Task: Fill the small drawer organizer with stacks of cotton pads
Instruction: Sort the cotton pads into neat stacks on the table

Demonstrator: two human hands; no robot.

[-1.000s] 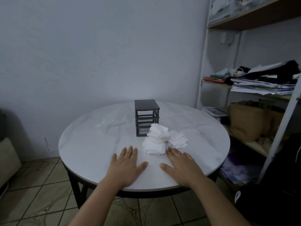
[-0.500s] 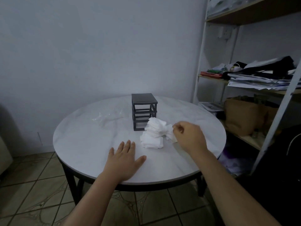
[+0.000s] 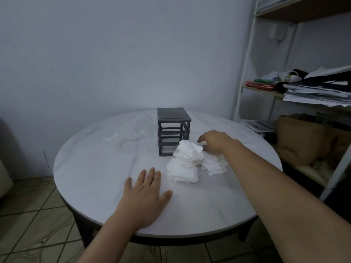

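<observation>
1. The small drawer organizer (image 3: 173, 133) is a dark, box-shaped frame standing upright past the middle of the round white desk (image 3: 91, 168). Its long axis is vertical, with the open tiers stacked one above another. Its front faces the near edge, and its right side is also in view.
2. The square white cotton pads (image 3: 187, 161) lie in loose, leaning stacks just in front of the organizer's near right corner. The tallest stack covers that corner from this view. A lower stack sits nearer the person, and another fans out to the right.
3. The left hand (image 3: 146, 192) rests palm down on the desk, near the closest stack but apart from it. Its fingers are straight and slightly spread, and it holds nothing.
4. The right hand (image 3: 215, 142) reaches over the right-hand stack to the far side of the pile, fingers curved downward against the pads. The fingertips are hidden behind the pads, so I cannot tell whether they are pinching any.
5. A crumpled clear plastic wrapper (image 3: 125, 136) lies left of the organizer and is hard to make out against the desk.
6. At the right, a shelf unit (image 3: 245, 73) holding papers (image 3: 319, 93) and a brown paper bag (image 3: 298, 138) is cut off by the frame edge.
</observation>
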